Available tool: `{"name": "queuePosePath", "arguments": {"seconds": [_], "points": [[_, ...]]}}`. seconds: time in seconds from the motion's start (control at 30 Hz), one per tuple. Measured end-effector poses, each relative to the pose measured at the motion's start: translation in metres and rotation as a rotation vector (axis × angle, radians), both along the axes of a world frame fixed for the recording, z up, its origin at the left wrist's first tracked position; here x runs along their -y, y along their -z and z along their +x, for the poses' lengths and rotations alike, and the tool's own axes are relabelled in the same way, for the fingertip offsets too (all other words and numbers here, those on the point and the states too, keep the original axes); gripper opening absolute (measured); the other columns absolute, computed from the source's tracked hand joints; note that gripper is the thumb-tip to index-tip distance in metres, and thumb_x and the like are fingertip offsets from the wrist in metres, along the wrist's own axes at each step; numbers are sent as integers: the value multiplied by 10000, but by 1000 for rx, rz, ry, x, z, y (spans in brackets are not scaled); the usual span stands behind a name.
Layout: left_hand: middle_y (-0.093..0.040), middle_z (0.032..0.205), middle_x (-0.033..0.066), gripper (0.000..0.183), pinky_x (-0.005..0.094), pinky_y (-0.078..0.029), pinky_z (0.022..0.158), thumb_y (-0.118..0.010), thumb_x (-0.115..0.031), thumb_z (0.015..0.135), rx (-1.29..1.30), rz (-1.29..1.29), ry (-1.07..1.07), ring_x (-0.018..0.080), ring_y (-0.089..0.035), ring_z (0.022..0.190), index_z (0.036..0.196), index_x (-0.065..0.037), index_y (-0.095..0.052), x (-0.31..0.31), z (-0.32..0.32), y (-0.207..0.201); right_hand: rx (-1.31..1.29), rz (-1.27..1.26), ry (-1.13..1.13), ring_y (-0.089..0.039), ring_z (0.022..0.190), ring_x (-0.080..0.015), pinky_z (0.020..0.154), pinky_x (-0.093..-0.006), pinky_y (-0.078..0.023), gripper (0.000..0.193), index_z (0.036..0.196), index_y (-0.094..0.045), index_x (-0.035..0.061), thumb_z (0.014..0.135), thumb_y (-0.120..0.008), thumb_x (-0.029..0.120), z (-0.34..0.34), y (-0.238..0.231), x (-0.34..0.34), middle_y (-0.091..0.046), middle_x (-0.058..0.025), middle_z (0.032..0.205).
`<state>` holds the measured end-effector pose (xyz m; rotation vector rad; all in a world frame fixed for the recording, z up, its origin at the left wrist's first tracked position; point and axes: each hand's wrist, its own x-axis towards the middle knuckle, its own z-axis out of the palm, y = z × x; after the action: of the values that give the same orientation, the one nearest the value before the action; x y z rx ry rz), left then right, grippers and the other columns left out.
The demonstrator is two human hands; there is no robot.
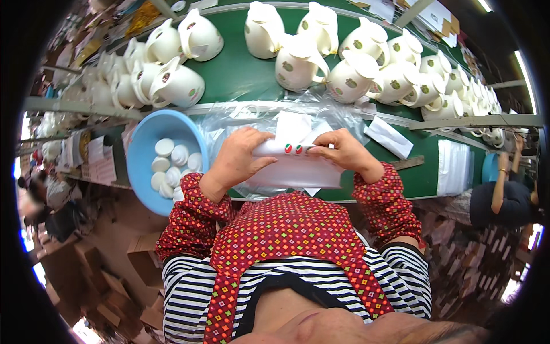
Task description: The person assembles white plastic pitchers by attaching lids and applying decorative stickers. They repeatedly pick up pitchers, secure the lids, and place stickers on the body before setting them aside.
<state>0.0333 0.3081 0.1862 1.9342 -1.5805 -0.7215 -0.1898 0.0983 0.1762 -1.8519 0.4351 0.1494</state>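
Note:
In front of my chest, both hands are at a white, folded or rolled strip point(272, 149) that carries two small round red-and-green marks. My left hand point(240, 157) grips its left end between thumb and fingers. The fingertips of my right hand point(344, 152) are pinched together at its right end, beside the marks. Below the strip spreads a translucent whitish plastic sheet or bag point(295, 174); which one, I cannot tell. White paper point(293, 125) stands up behind the strip. Clear plastic bags point(223, 117) lie under and around my hands.
A blue basin point(136, 166) with several white round lids point(165, 147) stands left. Rows of cream pitchers point(298, 66) line the green table point(229, 74). At right lie a folded white paper point(388, 137) and a stack of plastic bags point(454, 169). Another person point(501, 200) works far right.

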Motion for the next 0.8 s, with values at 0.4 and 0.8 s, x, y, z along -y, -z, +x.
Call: {"name": "queuePosePath", "arguments": {"seconds": [0.4,0.8], "points": [[-756,840,106,214,299,-538,684,-800,-138,886,-347,-77,-383,129,-675,742,1001,38,-762,-59,-64,-34,608,-764,-34,-634,1084,-250,1014,-449,-430,310,1129,-771,128,847,-810,251,-2,-49,-67,-733,-36,1079],[-756,798,70,218,276,-521,664,-737,-156,974,-486,-124,-454,78,-638,739,983,61,-758,-97,4,-45,842,-623,261,-661,1036,-254,1001,-453,-468,195,957,-772,113,777,-839,79,55,-71,-133,-742,-33,1062]]}}
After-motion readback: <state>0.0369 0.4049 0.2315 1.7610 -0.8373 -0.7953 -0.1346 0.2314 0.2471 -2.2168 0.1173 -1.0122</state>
